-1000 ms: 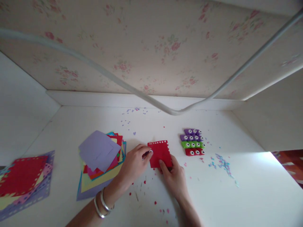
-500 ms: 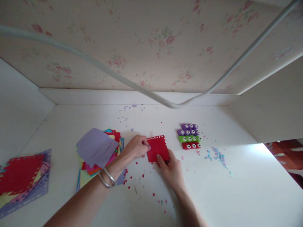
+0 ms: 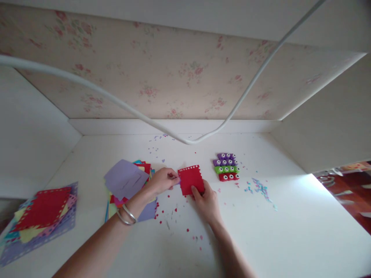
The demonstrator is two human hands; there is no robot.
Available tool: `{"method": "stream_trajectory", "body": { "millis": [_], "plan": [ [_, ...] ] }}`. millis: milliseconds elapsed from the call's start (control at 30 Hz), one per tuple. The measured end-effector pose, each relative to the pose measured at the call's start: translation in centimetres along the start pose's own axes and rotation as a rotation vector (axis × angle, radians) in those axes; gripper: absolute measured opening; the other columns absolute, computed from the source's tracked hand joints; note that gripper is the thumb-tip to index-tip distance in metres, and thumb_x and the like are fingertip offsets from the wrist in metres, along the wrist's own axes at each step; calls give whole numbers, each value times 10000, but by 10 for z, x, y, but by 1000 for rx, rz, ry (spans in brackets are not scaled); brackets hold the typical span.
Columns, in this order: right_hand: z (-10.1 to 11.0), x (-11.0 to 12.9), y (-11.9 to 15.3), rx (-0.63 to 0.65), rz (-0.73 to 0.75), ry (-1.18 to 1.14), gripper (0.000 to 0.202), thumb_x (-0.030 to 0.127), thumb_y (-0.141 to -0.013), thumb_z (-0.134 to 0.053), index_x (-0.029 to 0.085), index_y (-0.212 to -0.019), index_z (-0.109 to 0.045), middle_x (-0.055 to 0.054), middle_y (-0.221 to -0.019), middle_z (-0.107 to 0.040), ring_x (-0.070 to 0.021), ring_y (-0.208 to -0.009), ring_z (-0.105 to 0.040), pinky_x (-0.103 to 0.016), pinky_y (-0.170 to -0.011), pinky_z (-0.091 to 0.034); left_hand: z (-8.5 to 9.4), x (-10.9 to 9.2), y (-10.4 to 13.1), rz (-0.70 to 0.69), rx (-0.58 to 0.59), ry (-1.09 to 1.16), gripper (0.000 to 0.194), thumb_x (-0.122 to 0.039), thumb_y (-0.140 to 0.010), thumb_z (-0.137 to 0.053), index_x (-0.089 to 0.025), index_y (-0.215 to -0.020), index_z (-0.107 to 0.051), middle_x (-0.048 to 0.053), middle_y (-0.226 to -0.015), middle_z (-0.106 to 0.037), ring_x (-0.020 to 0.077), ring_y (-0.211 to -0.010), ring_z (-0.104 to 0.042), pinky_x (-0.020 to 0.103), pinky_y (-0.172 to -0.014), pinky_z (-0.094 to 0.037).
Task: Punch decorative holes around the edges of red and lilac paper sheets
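A red paper square [image 3: 191, 181] has punched holes along its top edge and notches at its upper right side. My right hand [image 3: 206, 201] grips its lower right part, thumb on top and fingers underneath. My left hand [image 3: 162, 181] is closed at the paper's left edge, fingertips pinched on a small purple thing [image 3: 177, 180]. Mostly covered by the fingers, that thing is too small to identify. Below the hands, tiny red punched-out bits [image 3: 176, 210] lie scattered on the white tabletop [image 3: 243, 235].
Beside my left forearm is a stack of coloured paper [image 3: 124, 179]. Further left lies a pile of hole-edged sheets [image 3: 43, 208]. Rows of purple, green and red eye-decorated pieces [image 3: 227, 168] sit to the right, near blue confetti [image 3: 262, 189]. A white cable [image 3: 185, 141] hangs in front.
The view has shifted, moving the tabletop things slightly in the picture. My left hand has drawn slightly left relative to the red paper, and the purple thing now shows at the paper's edge.
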State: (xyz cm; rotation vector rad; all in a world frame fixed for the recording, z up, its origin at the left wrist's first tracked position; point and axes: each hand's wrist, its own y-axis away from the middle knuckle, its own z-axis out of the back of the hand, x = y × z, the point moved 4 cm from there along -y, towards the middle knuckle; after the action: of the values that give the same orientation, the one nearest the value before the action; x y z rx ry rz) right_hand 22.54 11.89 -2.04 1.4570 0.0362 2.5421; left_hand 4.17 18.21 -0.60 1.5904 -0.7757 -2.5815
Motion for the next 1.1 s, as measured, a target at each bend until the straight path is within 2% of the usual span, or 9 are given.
{"method": "stream_trajectory", "body": {
  "millis": [100,233,300,400,533,667,767,900,1100],
  "plan": [
    [1,-2,0,-11,8,-12,318,393,-831,-496,174,-1038,-598,-33,-697,-696,-174,-556,-613,-252,-518,-430,13,8,13,-61,-68,-77,252,-369,-779,-598,-153,-867,-693,44,-766,-677,145,-602,-610,232,-538,-465],
    [1,-2,1,-16,27,19,326,388,-839,-485,166,-1050,-597,-40,-696,-695,-178,-573,-616,-262,-541,-433,28,10,34,-262,-232,-313,242,-339,-847,-526,-193,-919,-706,66,-940,-674,198,-874,-631,294,-778,-486],
    [1,-1,1,-16,34,26,328,380,-841,-483,165,-1063,-593,-49,-732,-704,-185,-609,-629,-269,-561,-439,28,10,43,-323,-262,-402,230,-326,-861,-519,-208,-960,-689,63,-971,-656,206,-930,-616,316,-842,-469],
    [4,2,2,-2,32,5,333,357,-831,-496,161,-1086,-582,-49,-741,-705,-187,-621,-635,-274,-570,-444,22,10,51,-339,-290,-463,207,-282,-821,-584,-207,-1004,-647,61,-1011,-628,204,-898,-616,318,-817,-480],
    [10,3,8,97,11,-39,362,315,-798,-536,162,-1124,-571,-38,-736,-707,-175,-590,-634,-260,-544,-441,15,10,56,-373,-352,-525,144,-212,-815,-575,-202,-952,-620,59,-986,-632,211,-901,-610,332,-810,-479],
    [26,6,25,164,33,62,461,338,-807,-547,173,-1237,-543,-22,-675,-698,-181,-579,-635,-259,-546,-431,14,15,63,-425,-388,-443,178,-247,-840,-550,-213,-1004,-612,60,-1022,-656,204,-892,-630,333,-813,-500],
    [38,6,39,141,74,238,496,417,-856,-511,178,-1290,-536,-24,-606,-681,-200,-595,-646,-264,-563,-409,13,14,65,-461,-365,-346,228,-280,-858,-537,-218,-1065,-611,59,-1075,-660,191,-888,-645,321,-813,-519],
    [45,-11,52,21,40,361,472,490,-914,-408,211,-1262,-563,-4,-568,-658,-186,-558,-638,-249,-541,-374,3,-13,43,-552,-297,-369,268,-292,-866,-548,-223,-1113,-625,49,-1120,-666,187,-944,-639,318,-883,-498],
    [39,-37,57,-55,133,266,395,472,-927,-390,224,-1104,-642,16,-587,-639,-146,-540,-597,-225,-561,-388,-34,-75,-44,-686,-188,-481,265,-198,-835,-585,-226,-1085,-670,31,-1126,-688,200,-1039,-616,322,-979,-428]
  ]
}}
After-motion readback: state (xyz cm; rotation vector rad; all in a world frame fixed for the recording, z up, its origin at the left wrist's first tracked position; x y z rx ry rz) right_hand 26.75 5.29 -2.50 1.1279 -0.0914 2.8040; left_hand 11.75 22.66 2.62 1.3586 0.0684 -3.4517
